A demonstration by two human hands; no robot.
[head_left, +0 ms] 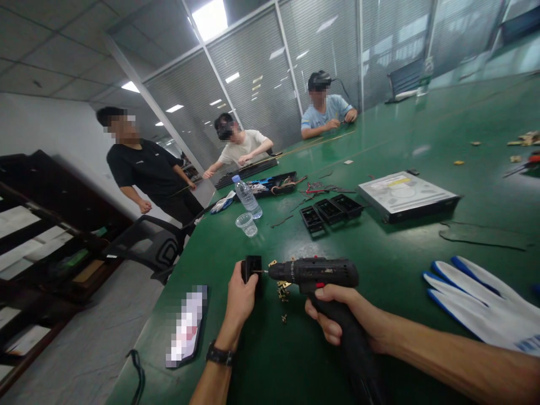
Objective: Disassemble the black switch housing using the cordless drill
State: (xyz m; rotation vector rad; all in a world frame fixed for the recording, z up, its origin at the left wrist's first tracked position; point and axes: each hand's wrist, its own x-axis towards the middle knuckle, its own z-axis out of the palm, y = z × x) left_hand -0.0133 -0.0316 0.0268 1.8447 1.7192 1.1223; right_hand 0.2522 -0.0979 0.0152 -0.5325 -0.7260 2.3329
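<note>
My left hand grips a small black plastic housing just above the green table. Wrapped round the handle of a black cordless drill is my right hand, with a finger by the red switch. The drill lies level, and its bit points left, reaching the housing's open side; whether it touches a screw inside I cannot tell. Small brass-coloured metal pieces and a few screws lie on the table beneath the drill's chuck.
Black plastic housings, an optical disc drive and loose wires lie beyond my hands. A water bottle and plastic cup stand left of them. White-blue gloves lie right, a phone left. Three people are across the table.
</note>
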